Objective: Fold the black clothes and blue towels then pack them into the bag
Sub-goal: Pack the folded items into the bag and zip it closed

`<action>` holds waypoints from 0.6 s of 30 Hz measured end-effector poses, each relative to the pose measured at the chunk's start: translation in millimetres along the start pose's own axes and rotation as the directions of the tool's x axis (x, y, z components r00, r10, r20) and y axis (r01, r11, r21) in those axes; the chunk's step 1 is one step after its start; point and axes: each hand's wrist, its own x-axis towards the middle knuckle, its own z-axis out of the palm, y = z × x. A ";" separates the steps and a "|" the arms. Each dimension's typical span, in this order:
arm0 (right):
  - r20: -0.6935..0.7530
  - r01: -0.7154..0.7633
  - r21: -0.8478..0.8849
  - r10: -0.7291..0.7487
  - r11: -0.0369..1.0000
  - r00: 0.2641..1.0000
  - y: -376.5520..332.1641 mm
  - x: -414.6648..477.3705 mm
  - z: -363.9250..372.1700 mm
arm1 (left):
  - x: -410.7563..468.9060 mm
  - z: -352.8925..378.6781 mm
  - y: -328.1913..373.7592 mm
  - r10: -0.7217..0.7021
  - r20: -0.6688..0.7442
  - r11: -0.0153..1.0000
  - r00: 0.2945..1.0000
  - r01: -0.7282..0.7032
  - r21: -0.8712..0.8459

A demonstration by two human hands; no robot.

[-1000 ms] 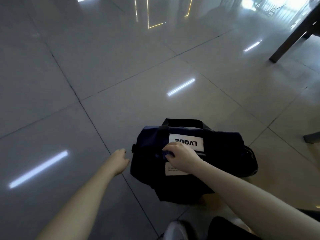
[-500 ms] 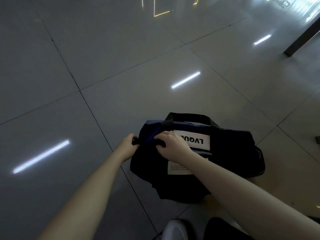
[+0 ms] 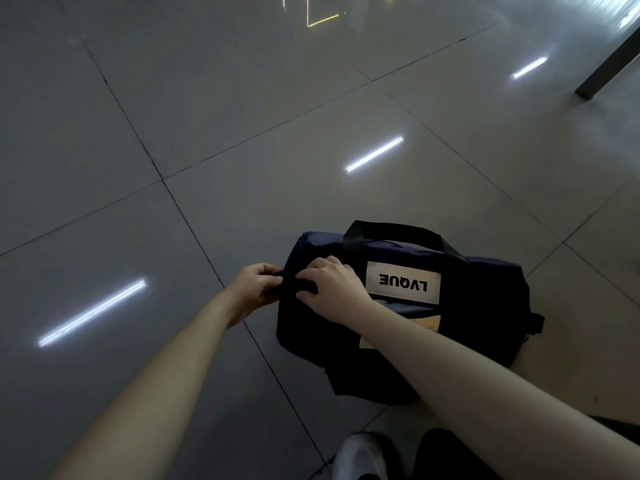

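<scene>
Bag point(image 3: 485, 327), dark navy, on tiled floor point(image 3: 207, 133) directly ahead of wearer; black carry handle point(image 3: 394, 233) arched over far side, white label point(image 3: 403, 282) reading LVQUE upside down on top panel. At bag's left end, left hand point(image 3: 254, 289), fingers curled and pinching small dark tab point(image 3: 277, 274) there. Just beside it on top seam, right hand point(image 3: 332, 289), fingers bent down onto fabric; whatever sits under fingertips, possibly a zip pull, hidden. Hands close together, a narrow strip of fabric between them, both clamped on bag.

Progress, by judgement: no black clothes or blue towels loose anywhere on floor; bag bulging and apparently shut along top; folding and packing therefore taken as done, contents unconfirmed. Left to do: at most final run of zip to left end, then release.

Surroundings: pale shoe point(image 3: 360, 455) at lower edge, near bag's close side; dark furniture leg point(image 3: 609, 64) at upper right, well apart; bright strip-light reflections point(image 3: 374, 154) on glossy tiles; pale paper tag point(image 3: 427, 323) partly under right forearm. Nothing between hands and bag; likeliest hindrance soft fabric bunching at seam unless end held taut.
</scene>
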 end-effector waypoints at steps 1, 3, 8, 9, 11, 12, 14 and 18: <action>-0.006 -0.011 -0.007 0.011 1.000 1.000 -1.7 1.0 1.1 | -1.4 0.6 1.3 0.000 0.013 1.000 1.000 0.000 -0.013; -0.037 -0.042 0.015 0.043 0.999 0.998 -4.8 2.8 2.0 | -3.0 1.5 3.5 0.003 0.029 1.000 1.000 -0.002 -0.028; -0.121 -0.120 0.069 0.128 0.990 0.984 -11.9 2.9 5.2 | -6.3 3.0 6.2 0.012 0.042 1.000 0.999 -0.011 -0.020; -0.113 -0.132 0.065 0.139 0.989 0.984 -12.9 2.5 7.4 | -6.9 3.5 6.4 0.012 0.040 1.000 0.999 -0.011 -0.021; -0.087 -0.153 0.045 0.156 0.987 0.984 -14.1 2.1 12.0 | -8.3 4.9 7.0 0.013 0.035 1.000 0.999 -0.012 -0.027; -0.083 -0.163 0.049 0.167 0.985 0.983 -14.1 1.9 13.8 | -8.6 5.6 7.3 0.014 0.034 0.999 0.999 -0.013 -0.032; -0.088 -0.185 0.119 0.196 0.976 0.977 -11.9 1.9 16.6 | -8.4 6.3 7.2 0.016 0.029 0.999 0.999 -0.014 -0.044; -0.073 -0.231 0.369 0.276 0.900 0.958 -7.9 0.3 13.8 | -10.0 7.2 6.8 0.015 0.027 0.998 1.000 -0.014 -0.058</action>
